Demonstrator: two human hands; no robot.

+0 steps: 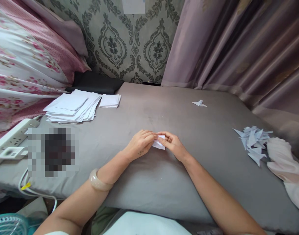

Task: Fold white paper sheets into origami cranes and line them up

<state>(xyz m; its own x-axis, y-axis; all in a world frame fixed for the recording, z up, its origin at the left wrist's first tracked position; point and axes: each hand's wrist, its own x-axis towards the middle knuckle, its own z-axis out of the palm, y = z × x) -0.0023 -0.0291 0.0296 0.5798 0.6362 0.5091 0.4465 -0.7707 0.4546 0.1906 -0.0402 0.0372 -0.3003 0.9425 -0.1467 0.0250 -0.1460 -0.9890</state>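
We locate the white paper (159, 144) at the centre of the frame. Our left hand (142, 143) grasps its left side; our right hand (174, 144) pinches its upper right. We judge the current step to be folding; the next move appears to call for aligned edges and firm finger pressure along the crease.

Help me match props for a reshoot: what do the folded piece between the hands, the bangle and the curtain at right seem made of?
Folded piece: seemingly matte white paper, by its thin, crisp edges. Bangle: polished, creamy, hard; perhaps stone or plastic, since it shows glossy highlights. Curtain: mauve fabric with a satiny sheen along soft folds; fibre unclear.
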